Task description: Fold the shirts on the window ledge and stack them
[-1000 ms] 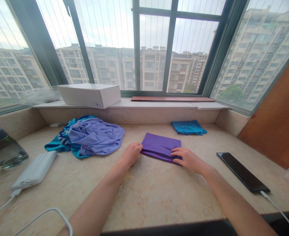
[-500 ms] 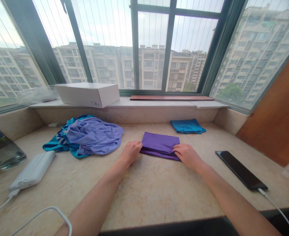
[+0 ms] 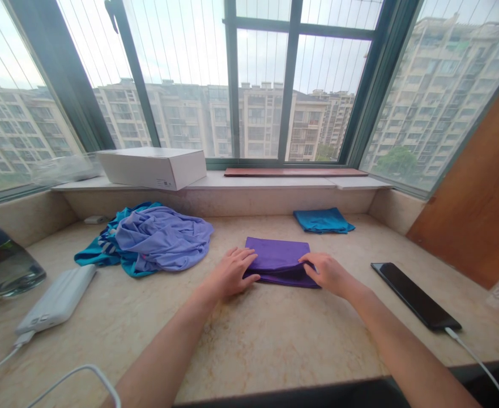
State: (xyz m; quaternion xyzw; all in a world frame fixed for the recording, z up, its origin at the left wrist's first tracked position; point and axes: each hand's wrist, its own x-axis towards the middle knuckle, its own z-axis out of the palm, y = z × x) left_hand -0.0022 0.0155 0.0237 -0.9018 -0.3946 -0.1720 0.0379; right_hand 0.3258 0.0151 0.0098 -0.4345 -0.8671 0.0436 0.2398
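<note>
A folded purple cloth [image 3: 278, 255] lies at the middle of the stone counter, its near edge slightly parted into layers. My left hand [image 3: 235, 272] rests on its left end, fingers spread, thumb apart at the near corner. At the right end, my right hand [image 3: 324, 272] pinches the upper layer between thumb and fingers. Behind and to the right is a folded teal cloth [image 3: 323, 220]. A loose heap of lavender cloth [image 3: 164, 238] lies over a teal patterned cloth [image 3: 92, 250] on the left.
On the left stand a water bottle [image 3: 9, 263] and a white power bank [image 3: 58, 297] with a cable. A black phone [image 3: 414, 294] with a cable lies at the right. A white box [image 3: 147, 167] sits on the window ledge [image 3: 274, 182].
My left hand has opened from its pinch and spread over the cloth's left end. The right hand still pinches, and the near edge at the right is lifted a little more.
</note>
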